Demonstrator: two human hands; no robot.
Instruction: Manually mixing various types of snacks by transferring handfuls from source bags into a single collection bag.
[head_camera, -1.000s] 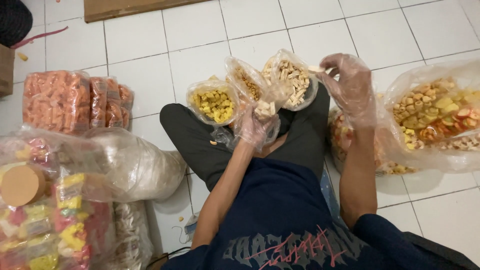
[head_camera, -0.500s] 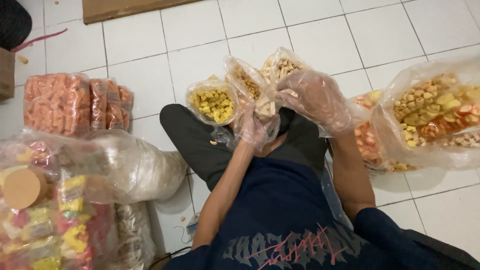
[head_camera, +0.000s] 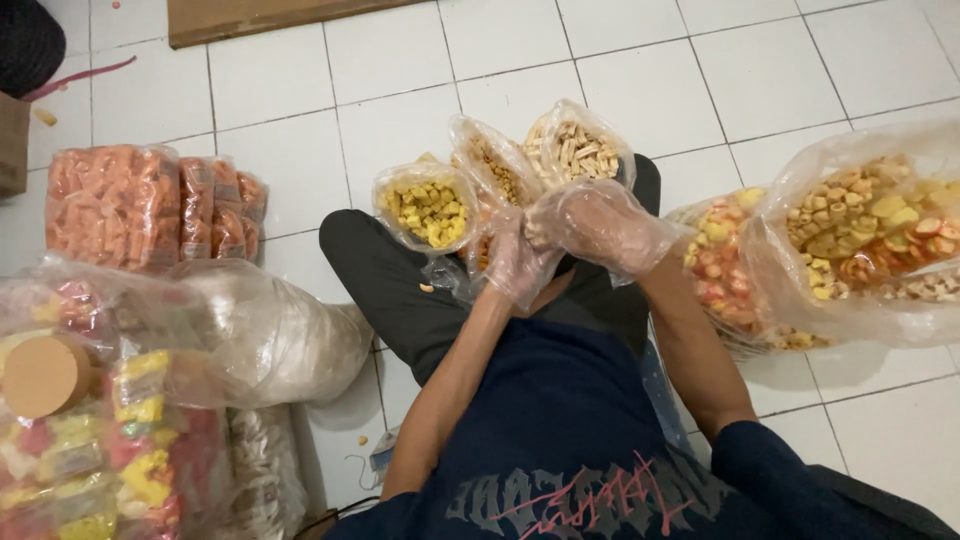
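Observation:
I sit cross-legged on a white tiled floor, both hands in clear plastic gloves. My left hand (head_camera: 515, 262) grips the necks of three small open snack bags over my lap: one with yellow pieces (head_camera: 428, 208), a middle one with brown bits (head_camera: 492, 168), and one with pale sticks (head_camera: 580, 148). My right hand (head_camera: 600, 228) is closed over the bags beside the left hand, with a few pale snack pieces under its fingers.
A big clear bag of mixed snacks (head_camera: 870, 235) lies at right, with a second bag of pink and yellow pieces (head_camera: 715, 265) beside it. Orange snack packs (head_camera: 140, 205) and piled bags (head_camera: 150, 400) fill the left. A cardboard sheet (head_camera: 260, 15) lies at the top.
My right hand has come in from the big bag at right to the small bags, down beside my left hand. The left hand has kept its grip.

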